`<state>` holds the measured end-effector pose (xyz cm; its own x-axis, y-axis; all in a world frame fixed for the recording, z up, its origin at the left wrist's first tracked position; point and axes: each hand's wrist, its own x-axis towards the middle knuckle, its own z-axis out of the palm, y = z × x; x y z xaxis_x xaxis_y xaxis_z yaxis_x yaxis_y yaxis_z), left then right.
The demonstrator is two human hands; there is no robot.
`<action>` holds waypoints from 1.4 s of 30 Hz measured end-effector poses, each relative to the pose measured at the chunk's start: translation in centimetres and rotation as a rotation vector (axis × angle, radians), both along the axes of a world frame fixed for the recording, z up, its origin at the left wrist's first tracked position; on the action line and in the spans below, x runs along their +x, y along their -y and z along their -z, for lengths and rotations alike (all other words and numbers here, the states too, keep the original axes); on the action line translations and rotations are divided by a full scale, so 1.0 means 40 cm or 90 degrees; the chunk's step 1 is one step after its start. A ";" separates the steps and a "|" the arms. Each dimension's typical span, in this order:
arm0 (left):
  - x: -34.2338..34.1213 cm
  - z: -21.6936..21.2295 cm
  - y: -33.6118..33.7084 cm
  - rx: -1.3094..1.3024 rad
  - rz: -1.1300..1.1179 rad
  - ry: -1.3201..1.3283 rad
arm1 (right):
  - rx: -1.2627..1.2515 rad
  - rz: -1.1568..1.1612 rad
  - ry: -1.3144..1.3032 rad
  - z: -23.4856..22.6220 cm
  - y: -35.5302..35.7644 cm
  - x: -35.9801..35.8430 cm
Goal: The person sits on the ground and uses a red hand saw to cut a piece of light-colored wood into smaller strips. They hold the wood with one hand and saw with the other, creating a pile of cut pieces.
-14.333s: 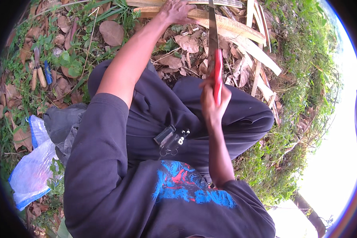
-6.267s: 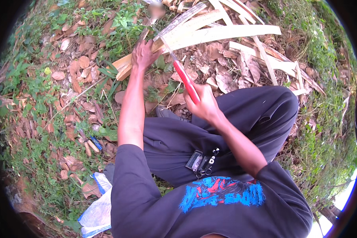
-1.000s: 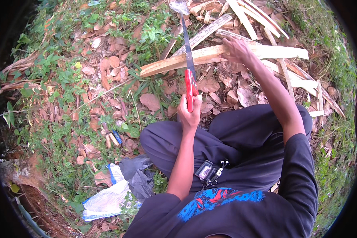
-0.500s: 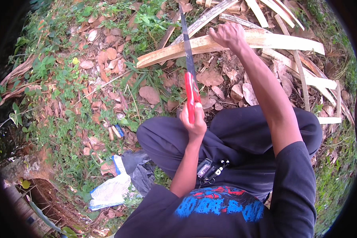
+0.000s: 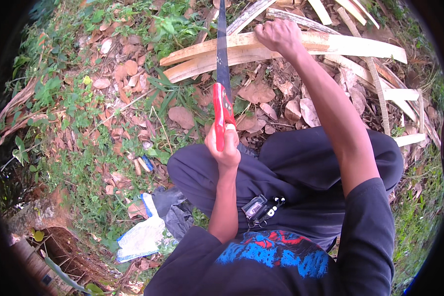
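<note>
My left hand (image 5: 225,148) is closed round the red handle of a handsaw (image 5: 217,106). Its dark blade points away from me and crosses two long, pale, curved strips of wood. The upper strip (image 5: 192,52) and lower strip (image 5: 195,67) spread apart at their left ends. My right hand (image 5: 282,38) is closed over the strips to the right of the blade, its fingers partly hidden from view. Whether the teeth touch the wood, I cannot tell.
More cut strips (image 5: 365,74) lie crossed at the upper right. Dry leaves (image 5: 256,92) and green plants surround my folded legs. A white and blue plastic bag (image 5: 142,239) lies at the lower left, near a small blue object (image 5: 147,163). A cut log (image 5: 34,261) stands beyond it.
My left hand has shifted the handsaw left and slightly away from me. The strips' left ends have spread apart, and my right hand has moved slightly up and left.
</note>
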<state>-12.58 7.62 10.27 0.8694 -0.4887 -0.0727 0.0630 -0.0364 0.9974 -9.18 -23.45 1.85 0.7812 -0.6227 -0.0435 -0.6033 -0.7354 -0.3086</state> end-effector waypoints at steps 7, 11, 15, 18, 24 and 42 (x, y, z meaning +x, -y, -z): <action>-0.007 -0.028 -0.015 -0.014 0.020 -0.037 | 0.200 -0.008 -0.187 -0.064 0.024 0.054; -0.001 -0.033 -0.012 0.019 0.019 -0.023 | 0.099 -0.071 -0.227 -0.053 0.000 0.070; -0.062 -0.045 -0.050 0.071 0.039 0.040 | -0.036 -0.128 -0.077 0.058 0.059 0.065; -0.061 -0.040 -0.092 0.071 0.053 0.050 | -0.067 -0.131 -0.091 0.071 0.027 0.068; -0.010 -0.046 -0.077 0.116 0.059 0.054 | -0.143 -0.162 0.031 0.105 0.062 0.037; 0.009 -0.056 -0.048 0.083 0.029 0.001 | 0.000 -0.075 -0.122 -0.029 0.003 0.046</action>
<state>-12.23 9.53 12.52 0.8466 -0.5142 -0.1371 0.0565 -0.1692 0.9840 -7.35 -23.58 3.01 0.8262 -0.5271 -0.1987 -0.5605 -0.8044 -0.1968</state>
